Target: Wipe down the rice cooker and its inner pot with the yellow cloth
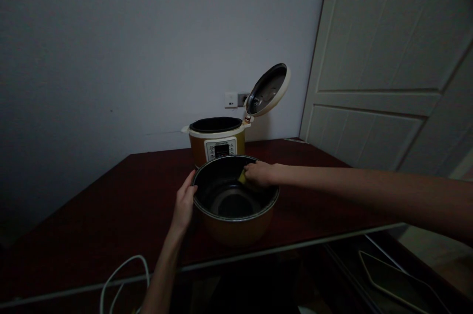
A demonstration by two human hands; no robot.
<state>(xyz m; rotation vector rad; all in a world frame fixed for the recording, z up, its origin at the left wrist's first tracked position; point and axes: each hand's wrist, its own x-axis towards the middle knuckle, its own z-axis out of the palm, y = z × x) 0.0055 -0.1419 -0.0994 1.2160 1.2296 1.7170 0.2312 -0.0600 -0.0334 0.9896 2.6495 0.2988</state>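
Note:
A round inner pot (236, 225), dark inside and brownish outside, stands tilted slightly toward me near the table's front edge. My left hand (185, 199) grips its left rim, thumb over the edge. Inside the pot, my right hand (259, 174) pinches a small yellowish sponge (242, 177) close to the far right wall. Directly behind sits a brown and cream electric cooker (198, 147) with a control panel on its front. Its round lid (271, 91) is raised to the right.
The dark red table (121, 200) meets a pale wall with a socket (231, 100) behind the cooker. A white cable (123, 261) loops at the front left. On the right are a white door (373, 57) and an open drawer (369, 269) below the tabletop.

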